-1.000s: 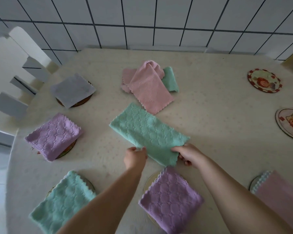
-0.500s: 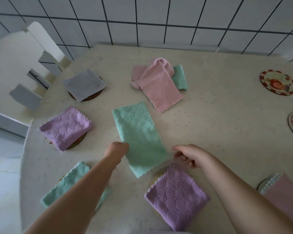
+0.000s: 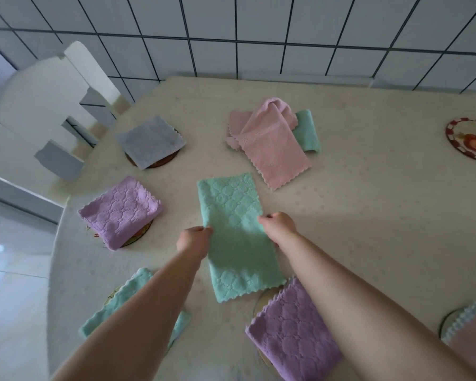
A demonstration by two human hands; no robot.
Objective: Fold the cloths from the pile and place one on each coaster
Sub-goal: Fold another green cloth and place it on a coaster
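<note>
A green cloth [image 3: 232, 213], folded into a long strip, lies lengthwise on the table in front of me. My left hand [image 3: 193, 239] grips its left edge near the middle and my right hand [image 3: 278, 225] grips its right edge. Behind it sits the pile: a pink cloth [image 3: 271, 141] draped over another green cloth [image 3: 307, 130]. Folded cloths cover coasters: grey [image 3: 150, 141], purple [image 3: 120, 211], green [image 3: 127, 296] partly under my left arm, purple [image 3: 294, 329], and pink [image 3: 471, 331] at the right edge. A bare coaster [image 3: 471, 140] lies at far right.
The round table [image 3: 368, 215] has a pale dotted cover and stands against a white tiled wall [image 3: 259, 31]. A white chair [image 3: 47, 105] stands at the left, beyond the table edge. Floor shows at lower left.
The green strip has been turned from slanting across the table to lying lengthwise toward me. Both hands moved from its near end to grip its two long edges at the middle.
</note>
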